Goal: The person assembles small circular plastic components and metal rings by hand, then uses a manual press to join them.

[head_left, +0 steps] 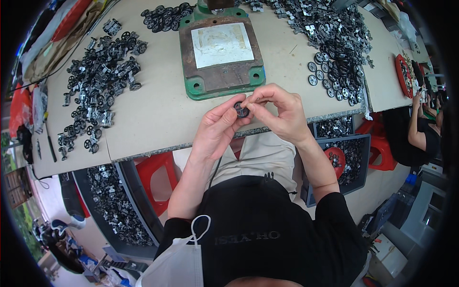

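Small black plastic wheel [241,110] pinched by left hand [217,129] and right hand [279,112].
Could slip toward 6 o'clock, into the lap; fingertip grip looks slight.

head cam | looks steeply down | close over table [158,119] | rim probably distorted

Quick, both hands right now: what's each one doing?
Left hand: closed on the small black wheel.
Right hand: fingers pinched at the same wheel's top edge; anything else in them cannot be told.
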Demonstrator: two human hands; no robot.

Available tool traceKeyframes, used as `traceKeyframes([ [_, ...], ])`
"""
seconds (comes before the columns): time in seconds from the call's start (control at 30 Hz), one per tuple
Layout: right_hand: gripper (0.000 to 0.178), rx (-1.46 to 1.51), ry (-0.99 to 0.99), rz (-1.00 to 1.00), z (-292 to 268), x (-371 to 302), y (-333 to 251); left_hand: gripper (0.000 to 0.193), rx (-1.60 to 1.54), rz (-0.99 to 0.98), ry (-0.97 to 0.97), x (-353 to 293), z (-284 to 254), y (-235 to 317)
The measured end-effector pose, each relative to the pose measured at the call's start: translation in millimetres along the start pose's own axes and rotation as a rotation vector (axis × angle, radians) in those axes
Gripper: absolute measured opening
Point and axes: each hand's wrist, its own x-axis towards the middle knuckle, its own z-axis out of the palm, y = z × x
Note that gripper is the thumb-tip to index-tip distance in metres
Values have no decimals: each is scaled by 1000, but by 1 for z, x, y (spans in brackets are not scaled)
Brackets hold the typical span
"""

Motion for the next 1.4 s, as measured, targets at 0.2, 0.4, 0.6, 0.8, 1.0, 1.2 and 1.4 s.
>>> traceKeyframes([
  [0.2, 11, 158, -22, 16, -5, -3, 5, 36, -44, -65, -25, 0, 8, 1],
  [0.4, 10, 37, 151, -86, 10, -10, 8, 34, 265, 239, 105, -1, 14, -6],
  [0.6, 10, -1, 112, 61, 2, -17, -2, 31, 222, 40, 62, 6, 6, -5],
  [0.8, 25, -94, 92, 180, -48, 3, 1, 32, 110, -11, 28, 8, 0, -7],
  [1.0, 23, -996, 350, 123, -158, 80, 70, 32, 85, -53, 37, 10, 3, -4],
  [1.2, 32, -1371, -68, -58, -173, 114, 91, 32, 80, -67, 27, 10, 1, -4],
  [1.4, 29, -1108, -150, -47, -149, 109, 80, 32, 96, -78, 31, 8, 3, -1],
])
